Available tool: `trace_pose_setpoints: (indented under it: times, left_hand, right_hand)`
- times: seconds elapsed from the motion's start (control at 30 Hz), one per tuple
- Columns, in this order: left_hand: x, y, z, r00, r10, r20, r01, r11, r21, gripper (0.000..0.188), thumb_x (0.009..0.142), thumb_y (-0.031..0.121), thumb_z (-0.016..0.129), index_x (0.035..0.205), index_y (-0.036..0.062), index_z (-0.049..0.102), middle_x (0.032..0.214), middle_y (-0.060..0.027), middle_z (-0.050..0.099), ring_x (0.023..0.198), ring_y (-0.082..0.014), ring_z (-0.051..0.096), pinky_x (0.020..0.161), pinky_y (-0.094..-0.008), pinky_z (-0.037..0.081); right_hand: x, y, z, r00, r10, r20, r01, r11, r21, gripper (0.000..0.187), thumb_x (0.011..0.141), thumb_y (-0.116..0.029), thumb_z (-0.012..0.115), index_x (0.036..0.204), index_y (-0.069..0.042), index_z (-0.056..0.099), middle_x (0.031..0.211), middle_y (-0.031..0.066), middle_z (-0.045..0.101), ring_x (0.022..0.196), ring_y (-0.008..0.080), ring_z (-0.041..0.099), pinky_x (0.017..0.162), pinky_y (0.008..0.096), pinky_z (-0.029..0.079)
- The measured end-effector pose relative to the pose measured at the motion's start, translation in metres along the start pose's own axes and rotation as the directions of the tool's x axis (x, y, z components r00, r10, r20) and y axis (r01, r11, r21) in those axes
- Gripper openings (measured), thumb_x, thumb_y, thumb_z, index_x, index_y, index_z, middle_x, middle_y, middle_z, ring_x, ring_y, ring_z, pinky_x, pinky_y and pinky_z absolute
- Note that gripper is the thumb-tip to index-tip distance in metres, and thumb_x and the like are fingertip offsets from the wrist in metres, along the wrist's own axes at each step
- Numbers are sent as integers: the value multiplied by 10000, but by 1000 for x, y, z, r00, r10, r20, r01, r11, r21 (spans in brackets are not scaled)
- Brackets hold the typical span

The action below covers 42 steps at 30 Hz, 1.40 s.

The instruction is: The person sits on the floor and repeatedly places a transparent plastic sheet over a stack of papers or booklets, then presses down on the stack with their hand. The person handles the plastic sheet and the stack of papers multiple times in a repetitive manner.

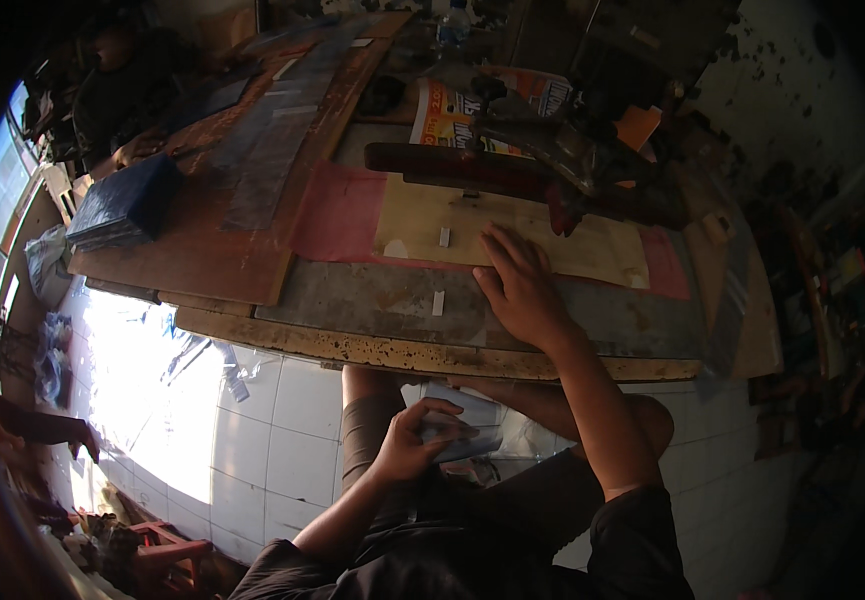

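Observation:
My right hand (522,285) lies on the near edge of a long yellowish strip (552,245), fingers stretched out and a little apart. That strip sits over a pink-red sheet (342,215) on the grey worktop (352,300). Just beyond it runs the dark red bar (452,168) of a metal press-like device. Low between my legs, my left hand (407,445) curls its fingers and thumb round the edge of some clear bluish plastic sheets (472,445); the exact grip is partly hidden. Small white pieces lie on the strip (444,237) and near the worktop's front (438,302).
At the left, a brown board (202,260) carries a dark blue plastic-wrapped block (127,200) and long clear plastic strips (272,150). Printed orange paper (442,115) lies behind the bar. Another person's hand (82,438) shows at the far left, above a red stool (172,550).

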<state>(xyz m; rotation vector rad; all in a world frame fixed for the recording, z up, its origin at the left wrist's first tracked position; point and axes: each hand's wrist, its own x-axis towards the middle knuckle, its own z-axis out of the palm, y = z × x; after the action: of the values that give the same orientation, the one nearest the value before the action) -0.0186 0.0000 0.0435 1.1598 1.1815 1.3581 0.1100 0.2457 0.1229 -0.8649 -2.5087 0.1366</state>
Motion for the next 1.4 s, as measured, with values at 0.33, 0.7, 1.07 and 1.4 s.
trace_pose_setpoints:
  times: [0.33,0.7,1.07,1.4]
  left_hand:
    - [3,2,0,1000,-8,-2,8,1000,14,258,897,-8,708,1147,31,655,1086,-87,739,1015,-155,724,910,-302,546]
    - [1,-6,-3,999,-43,-15,42,999,-23,261,898,36,733,1150,25,666,1098,-85,727,1048,-158,698,934,-308,526]
    - [0,-2,-2,995,-95,-12,94,993,-78,262,899,38,738,1150,24,665,1057,-73,734,1033,-147,690,935,-306,523]
    - [0,-16,-2,992,-127,-24,124,987,-102,263,900,28,736,1153,40,667,1089,-70,714,1057,-146,685,926,-305,527]
  right_hand:
    - [-1,-4,-8,999,-15,-48,16,999,33,469,1043,-297,567,1393,15,558,1500,195,494,1424,346,446,1199,501,309]
    - [-11,-11,-14,998,-41,-47,46,993,107,402,1046,-267,572,1328,18,609,1412,166,573,1336,315,529,1120,466,380]
    - [-13,-12,-16,999,-24,-32,27,994,104,427,1046,-280,576,1350,20,598,1439,171,556,1369,320,507,1137,471,376]
    - [-26,-14,-23,999,-38,-17,39,997,73,445,1043,-283,582,1365,24,597,1461,177,559,1408,329,482,1177,471,359]
